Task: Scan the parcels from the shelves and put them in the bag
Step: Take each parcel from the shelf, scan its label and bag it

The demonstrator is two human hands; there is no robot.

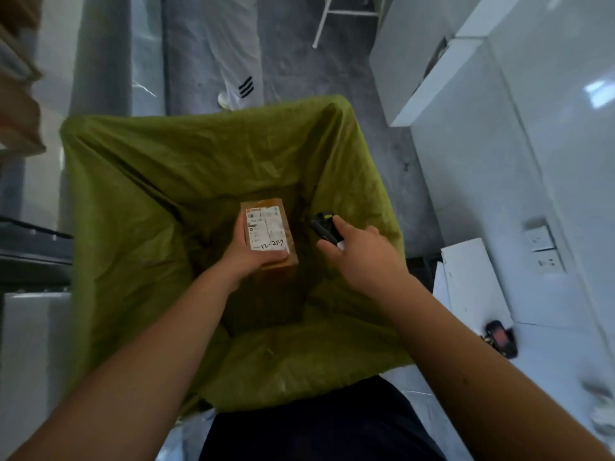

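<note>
One brown cardboard parcel (271,234) is held over the open mouth of the green bag (133,201), near the middle of the view. A white shipping label (266,231) covers its top face; most of the print is too blurred to read, but at the lower edge there is handwriting that looks like "12-25" and one more unclear sign, and a small red mark sits in the upper left corner of the label. The left hand (248,257) holds the parcel from its 7 o'clock side, with the thumb pressed along the near edge and the fingers curled around it. At 3 o'clock from the parcel, just beside it but apart, the right hand (361,252) is clamped on one black handheld scanner (324,229), whose head points toward the parcel. The bag is one, wide open, and I see a dark bottom inside. At 4 o'clock, on the white bench (549,371), lies one second dark device (501,337); what it is I cannot tell.
</note>
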